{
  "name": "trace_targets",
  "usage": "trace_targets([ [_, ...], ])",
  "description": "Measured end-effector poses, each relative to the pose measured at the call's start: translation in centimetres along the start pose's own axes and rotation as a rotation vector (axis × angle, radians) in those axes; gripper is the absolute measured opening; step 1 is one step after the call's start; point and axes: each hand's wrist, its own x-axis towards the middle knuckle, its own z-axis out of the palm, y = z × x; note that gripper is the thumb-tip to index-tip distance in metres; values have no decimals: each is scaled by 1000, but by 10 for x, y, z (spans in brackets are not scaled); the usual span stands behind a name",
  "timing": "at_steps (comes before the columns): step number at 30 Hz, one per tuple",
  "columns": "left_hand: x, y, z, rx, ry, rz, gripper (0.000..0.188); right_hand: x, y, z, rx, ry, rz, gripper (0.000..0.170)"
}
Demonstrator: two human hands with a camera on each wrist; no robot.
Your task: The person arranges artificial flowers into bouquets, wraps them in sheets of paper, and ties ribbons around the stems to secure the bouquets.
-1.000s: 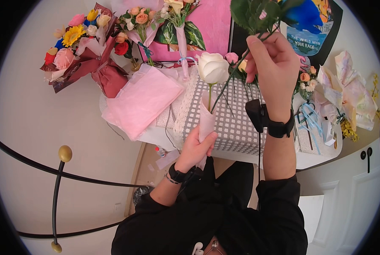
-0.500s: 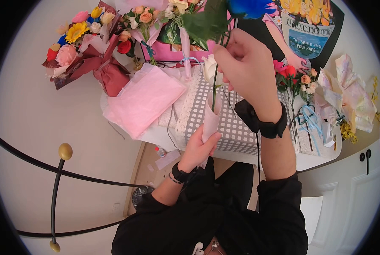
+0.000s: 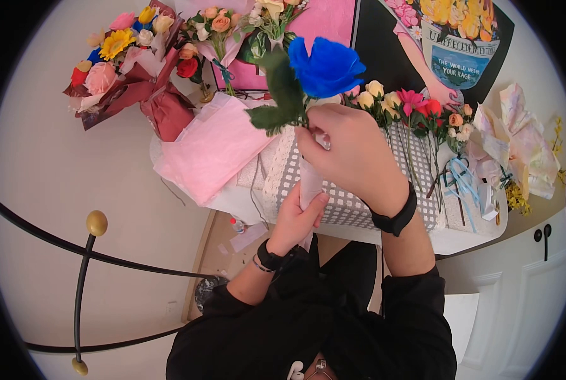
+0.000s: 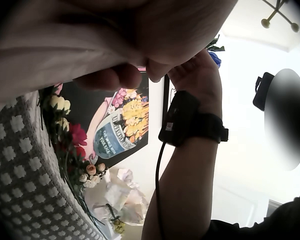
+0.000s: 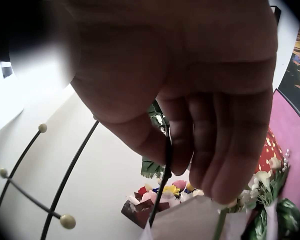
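My right hand pinches the stem of a blue rose between thumb and fingers, below its green leaves. Lower down, my left hand grips a rolled pale pink paper sleeve, with fingers curled round it. In the right wrist view the dark stem runs down to the mouth of the paper, where its lower end drops out of sight. A second green stem shows at the same opening. The white rose is hidden behind the right hand and blue rose in the head view.
Pink paper sheets lie left on the table, beside a grey-and-white checked cloth. Loose flowers rest along the back right, near blue ribbon and crumpled wrapping. A dark red wrapped bouquet stands at far left.
My right hand has come down and left with the blue rose, bringing its stem to the paper sleeve. The white rose has gone out of sight behind it. My left hand stays nearly still.
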Motion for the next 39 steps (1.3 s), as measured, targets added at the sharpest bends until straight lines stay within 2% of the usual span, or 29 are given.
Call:
trace_targets([
  [2,-1,2,1,-21,2,6,19,-4,4,4,-116,-29,-128,15],
  [8,1,-6,-2,-13,-6,47,14,-21,-4,22,-283,-1,-181,11],
  [12,0,-7,-1,-7,-14,48,12,-21,-4,20,-275,12,-213,11],
  [15,0,-3,0,-6,-5,64,13,-22,-6,19,-246,8,-166,11],
  [17,0,1,3,-29,2,71,14,-23,-6,17,-144,20,-81,12],
  [21,-2,3,4,-16,-7,75,16,-20,-9,15,23,77,-34,12],
  [23,-1,0,2,-13,-21,75,15,-21,-10,11,147,-8,66,16],
  [27,1,-5,0,-7,-52,89,13,-20,-7,6,240,-9,46,18],
  [29,1,-3,1,1,-57,81,12,-18,-5,0,291,-129,140,19],
  [36,1,-2,5,-54,-43,67,9,-17,4,-8,201,-197,-3,18],
  [38,0,-2,4,-67,-46,52,12,-15,0,-19,331,-293,135,17],
  [39,0,-2,4,-79,-47,39,14,-17,5,-19,331,-293,135,17],
])
